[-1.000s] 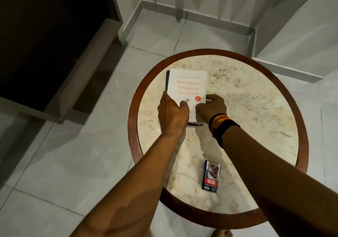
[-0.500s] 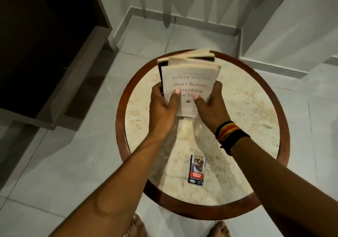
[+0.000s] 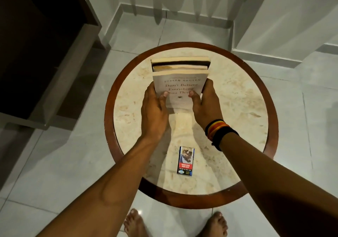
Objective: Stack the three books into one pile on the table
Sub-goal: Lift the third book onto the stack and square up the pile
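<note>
Both my hands, left (image 3: 155,112) and right (image 3: 205,107), clamp three books (image 3: 180,75) together, raised on end above the round tabletop (image 3: 237,108), fingers (image 3: 164,95) clenched on the white front cover, title facing me, long axis upright. Stiff but loose paperbacks likely slide apart; side edges grip best.
</note>
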